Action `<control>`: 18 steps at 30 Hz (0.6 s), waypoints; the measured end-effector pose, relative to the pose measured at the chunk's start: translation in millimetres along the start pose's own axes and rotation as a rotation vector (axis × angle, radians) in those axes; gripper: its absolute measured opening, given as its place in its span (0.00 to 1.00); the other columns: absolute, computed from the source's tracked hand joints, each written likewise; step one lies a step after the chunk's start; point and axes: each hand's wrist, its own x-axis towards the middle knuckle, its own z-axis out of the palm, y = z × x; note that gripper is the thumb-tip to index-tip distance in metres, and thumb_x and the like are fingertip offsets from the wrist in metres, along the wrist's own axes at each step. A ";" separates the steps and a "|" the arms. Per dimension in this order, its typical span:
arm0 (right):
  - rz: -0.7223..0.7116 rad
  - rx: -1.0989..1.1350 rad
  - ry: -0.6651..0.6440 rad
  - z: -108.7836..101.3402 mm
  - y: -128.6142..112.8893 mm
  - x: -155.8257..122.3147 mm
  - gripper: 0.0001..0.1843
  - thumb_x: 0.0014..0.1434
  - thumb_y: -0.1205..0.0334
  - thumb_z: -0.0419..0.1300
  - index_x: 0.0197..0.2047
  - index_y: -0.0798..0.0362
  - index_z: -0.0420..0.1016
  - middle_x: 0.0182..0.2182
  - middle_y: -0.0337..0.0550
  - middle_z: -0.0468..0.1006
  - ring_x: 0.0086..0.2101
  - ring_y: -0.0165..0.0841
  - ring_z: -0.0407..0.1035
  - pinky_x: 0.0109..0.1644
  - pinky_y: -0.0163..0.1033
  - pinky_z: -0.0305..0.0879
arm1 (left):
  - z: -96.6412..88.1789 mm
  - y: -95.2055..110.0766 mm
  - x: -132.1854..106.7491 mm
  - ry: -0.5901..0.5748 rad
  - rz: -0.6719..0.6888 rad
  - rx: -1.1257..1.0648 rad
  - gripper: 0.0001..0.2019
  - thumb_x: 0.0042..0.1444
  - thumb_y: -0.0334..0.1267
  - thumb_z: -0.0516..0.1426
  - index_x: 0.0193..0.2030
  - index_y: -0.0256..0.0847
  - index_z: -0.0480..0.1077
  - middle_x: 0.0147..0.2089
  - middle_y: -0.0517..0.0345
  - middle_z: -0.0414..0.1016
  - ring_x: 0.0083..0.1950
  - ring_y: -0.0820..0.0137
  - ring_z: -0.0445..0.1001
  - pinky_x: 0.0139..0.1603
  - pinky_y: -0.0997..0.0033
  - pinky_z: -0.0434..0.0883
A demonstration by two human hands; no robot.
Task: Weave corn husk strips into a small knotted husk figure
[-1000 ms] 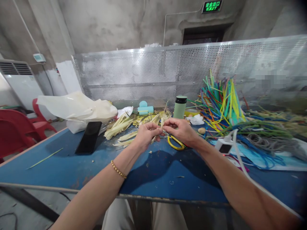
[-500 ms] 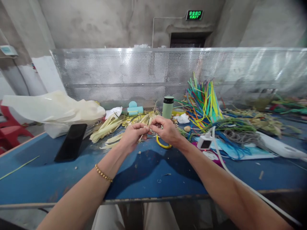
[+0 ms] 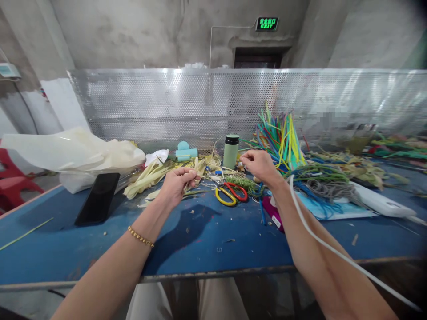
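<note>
- Presently, we judge the step in hand to be handling a pale husk strip, which rises from our left hand over the blue table.
- Our left thumb and fingers seem pinched together on the strip's lower end.
- Our right hand is well apart from it, just right of the green flask, fingers curled; we cannot tell whether they grip anything.
- We think the next move calls for a steady left pinch and clearance above the loose clutter.
- We count two hands, one held strip, one flask, one black phone and one beaded bracelet.
- We see two handle loops, one yellow loop and one red loop.
- We cannot count the pieces in the pale husk pile or the bundle of coloured strips.
</note>
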 end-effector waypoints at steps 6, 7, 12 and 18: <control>0.006 -0.087 -0.692 7.5 -11.5 -12.1 0.13 0.53 0.63 0.56 0.22 0.56 0.76 0.20 0.44 0.77 0.23 0.31 0.70 0.30 0.33 0.60 | -1.8 -3.2 1.8 -0.013 -0.005 0.022 0.09 0.42 0.34 0.66 0.28 0.32 0.72 0.27 0.51 0.77 0.21 0.81 0.65 0.21 0.80 0.58; 0.010 -0.126 -0.800 10.6 -14.5 -15.0 0.13 0.54 0.62 0.56 0.22 0.56 0.75 0.20 0.45 0.77 0.23 0.32 0.71 0.29 0.34 0.60 | -1.4 -2.8 1.5 -0.013 -0.004 0.026 0.09 0.42 0.34 0.66 0.28 0.32 0.72 0.27 0.51 0.77 0.20 0.81 0.65 0.21 0.80 0.58; -0.031 -0.428 -0.870 23.9 -29.7 -26.9 0.12 0.48 0.67 0.59 0.37 0.58 0.78 0.34 0.54 0.80 0.34 0.40 0.74 0.33 0.36 0.62 | 3.8 2.9 -3.3 -0.012 -0.014 0.040 0.08 0.42 0.33 0.65 0.28 0.33 0.72 0.27 0.51 0.77 0.20 0.81 0.65 0.19 0.80 0.56; -0.010 -0.449 -0.863 29.6 -28.0 -28.1 0.20 0.45 0.67 0.60 0.44 0.59 0.76 0.38 0.56 0.79 0.36 0.43 0.74 0.32 0.37 0.63 | 7.0 4.8 -7.4 -0.023 0.002 0.096 0.07 0.43 0.33 0.65 0.26 0.33 0.72 0.26 0.53 0.76 0.20 0.81 0.64 0.21 0.79 0.58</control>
